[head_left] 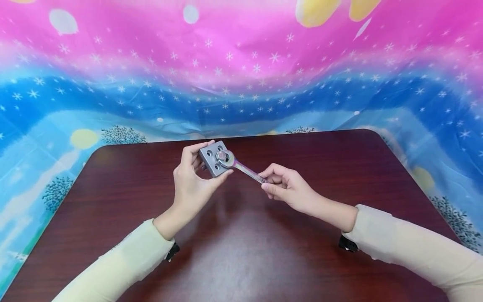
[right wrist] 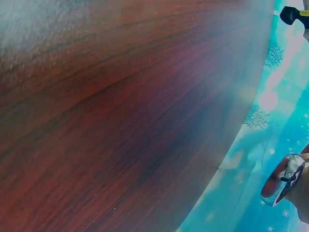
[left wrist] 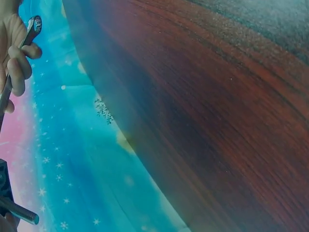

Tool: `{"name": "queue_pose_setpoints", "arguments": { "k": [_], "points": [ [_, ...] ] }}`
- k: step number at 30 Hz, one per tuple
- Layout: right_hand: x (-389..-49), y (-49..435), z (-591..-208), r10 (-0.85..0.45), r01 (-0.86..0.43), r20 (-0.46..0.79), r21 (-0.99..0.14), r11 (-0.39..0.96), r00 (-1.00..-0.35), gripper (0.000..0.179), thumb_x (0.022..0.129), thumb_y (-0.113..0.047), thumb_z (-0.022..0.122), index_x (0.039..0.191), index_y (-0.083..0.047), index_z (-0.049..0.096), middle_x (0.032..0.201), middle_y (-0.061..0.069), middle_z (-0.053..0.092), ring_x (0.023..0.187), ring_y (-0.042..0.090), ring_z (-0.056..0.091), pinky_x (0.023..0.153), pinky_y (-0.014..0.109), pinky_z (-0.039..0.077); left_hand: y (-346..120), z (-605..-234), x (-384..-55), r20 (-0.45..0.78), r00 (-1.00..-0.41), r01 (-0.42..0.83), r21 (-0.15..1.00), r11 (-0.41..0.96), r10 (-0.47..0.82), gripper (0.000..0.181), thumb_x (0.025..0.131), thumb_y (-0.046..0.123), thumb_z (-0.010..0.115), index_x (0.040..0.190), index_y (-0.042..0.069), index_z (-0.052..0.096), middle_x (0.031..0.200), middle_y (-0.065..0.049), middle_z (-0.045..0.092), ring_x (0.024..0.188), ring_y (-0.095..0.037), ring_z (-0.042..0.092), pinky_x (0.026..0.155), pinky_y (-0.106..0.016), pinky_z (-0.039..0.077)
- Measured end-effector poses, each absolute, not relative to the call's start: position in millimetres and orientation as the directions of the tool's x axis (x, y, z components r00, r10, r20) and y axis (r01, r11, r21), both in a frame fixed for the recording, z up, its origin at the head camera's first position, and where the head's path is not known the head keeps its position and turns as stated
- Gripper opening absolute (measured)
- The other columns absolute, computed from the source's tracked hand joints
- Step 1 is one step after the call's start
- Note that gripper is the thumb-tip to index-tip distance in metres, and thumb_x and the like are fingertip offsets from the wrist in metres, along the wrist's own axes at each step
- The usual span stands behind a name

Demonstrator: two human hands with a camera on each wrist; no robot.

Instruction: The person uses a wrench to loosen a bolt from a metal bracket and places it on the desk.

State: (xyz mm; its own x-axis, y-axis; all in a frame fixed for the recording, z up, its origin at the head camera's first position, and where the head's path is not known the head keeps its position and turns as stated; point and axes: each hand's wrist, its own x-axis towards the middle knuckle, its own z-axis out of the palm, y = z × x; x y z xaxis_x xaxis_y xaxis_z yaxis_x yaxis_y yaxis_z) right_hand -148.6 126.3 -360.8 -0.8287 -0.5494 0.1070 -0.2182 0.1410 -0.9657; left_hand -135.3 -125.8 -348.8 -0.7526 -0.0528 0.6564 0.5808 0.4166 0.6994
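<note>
Wrench (head_left: 248, 170) and block (head_left: 212, 160) are held up over the table (head_left: 234, 268), the block just left of 12 o'clock as the head view shows the wood. Nearest are two pale sleeves (head_left: 124, 256), reaching in from 7 and 4 o'clock, a black strap (head_left: 172, 251) under the left cuff. Between them a broad stretch of wood runs toward 6 o'clock, and more spreads out to 9 and 3. The right hand (head_left: 290, 188), toward 2 o'clock, pinches the wrench's near end between thumb and fingers; marks on the handle beside those fingers are too small to read. The wrench's shaft crosses open air between the hands, pointing toward 10 o'clock. The left hand (head_left: 192, 176), toward 11, grips the block at its edges, thumb spread from fingers. At the block's middle, among its holes, the wrench's far end meets a bolt (head_left: 222, 155); I cannot tell how fully it is seated. In the left wrist view the bolt's threaded end sticks out. Just past the block is the table's far edge, its corners rounded at 10 and 2 o'clock. Beyond hangs a pink and blue cloth (head_left: 241, 75) with snowflakes.
</note>
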Motion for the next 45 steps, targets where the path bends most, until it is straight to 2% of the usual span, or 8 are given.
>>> {"name": "queue_pose_setpoints", "arguments": {
  "k": [6,10,13,21,30,36,41,45],
  "points": [
    [-148.3,125.7,-361.8,-0.555,-0.204,0.104,-0.971,0.121,-0.825,0.019,0.095,0.002,0.06,0.114,0.002,0.059,0.075,0.0,0.061,0.066,0.017,0.055,0.054,0.02,0.047,-127.3,-351.7,-131.8,0.697,-0.717,0.637,0.643,0.425,0.018,0.078,0.066,0.005,0.091,0.131,0.001,0.049,0.134,-0.004,0.065,0.108,-0.016,0.069,0.088,-0.013,0.053],
    [-154.3,130.5,-359.4,-0.559,-0.225,0.116,-0.966,0.128,-0.821,0.019,0.093,0.002,0.063,0.112,0.002,0.061,0.074,0.001,0.062,0.064,0.017,0.055,0.051,0.023,0.044,-128.8,-348.4,-127.4,0.735,-0.673,0.695,0.587,0.414,0.088,0.08,0.065,0.004,0.092,0.133,0.001,0.049,0.136,-0.004,0.064,0.108,-0.016,0.068,0.089,-0.015,0.054],
    [-163.6,136.8,-357.8,-0.573,-0.264,0.138,-0.954,0.141,-0.808,0.017,0.092,0.001,0.065,0.109,0.0,0.064,0.073,0.004,0.063,0.06,0.017,0.052,0.048,0.026,0.04,-130.7,-344.7,-125.3,0.719,-0.675,0.719,0.592,0.364,0.165,0.082,0.064,0.004,0.092,0.134,0.002,0.049,0.135,-0.005,0.064,0.108,-0.015,0.067,0.09,-0.018,0.054],
    [-187.4,147.9,-349.1,-0.691,-0.29,0.131,-0.95,0.118,-0.71,0.013,0.091,0.002,0.066,0.104,0.003,0.065,0.076,-0.004,0.069,0.065,0.015,0.058,0.056,0.027,0.048,-137.6,-338.5,-122.3,0.592,-0.713,0.686,0.7,0.2,0.374,0.083,0.063,0.002,0.092,0.134,0.009,0.05,0.132,-0.005,0.066,0.109,-0.013,0.066,0.092,-0.026,0.056],
    [-206.7,157.7,-323.7,-0.778,-0.425,0.084,-0.871,0.246,-0.622,0.018,0.083,0.006,0.072,0.098,-0.004,0.074,0.085,-0.003,0.073,0.07,0.012,0.06,0.061,0.027,0.052,-139.5,-331.9,-121.3,0.426,-0.673,0.649,0.732,0.207,0.604,0.076,0.067,0.012,0.092,0.132,0.013,0.053,0.127,0.0,0.067,0.107,-0.009,0.069,0.094,-0.028,0.056],
    [-210.4,156.8,-316.9,-0.827,-0.452,0.027,-0.847,0.279,-0.562,0.017,0.083,0.004,0.073,0.096,-0.006,0.076,0.085,0.006,0.073,0.064,0.012,0.051,0.057,0.025,0.046,-139.8,-333.8,-121.2,0.28,-0.64,0.573,0.795,0.202,0.716,0.074,0.07,0.013,0.091,0.132,0.015,0.052,0.119,0.0,0.071,0.105,-0.009,0.069,0.085,-0.029,0.06],
    [-213.7,158.1,-317.5,-0.847,-0.47,-0.006,-0.83,0.3,-0.531,0.014,0.085,-0.002,0.074,0.097,-0.01,0.077,0.088,0.011,0.073,0.061,0.011,0.048,0.056,0.025,0.045,-138.3,-338.0,-120.7,0.245,-0.624,0.552,0.81,0.197,0.742,0.074,0.07,0.016,0.091,0.132,0.017,0.051,0.117,0.002,0.071,0.103,-0.009,0.069,0.086,-0.031,0.059],
    [-217.2,166.6,-316.5,-0.831,-0.52,0.051,-0.8,0.298,-0.555,0.014,0.086,-0.004,0.075,0.098,-0.01,0.077,0.085,0.009,0.072,0.065,0.014,0.054,0.059,0.027,0.049,-139.6,-339.4,-120.1,0.298,-0.664,0.581,0.783,0.222,0.686,0.075,0.068,0.017,0.092,0.132,0.019,0.052,0.117,0.003,0.07,0.104,-0.008,0.069,0.087,-0.029,0.059]
  ]
}}
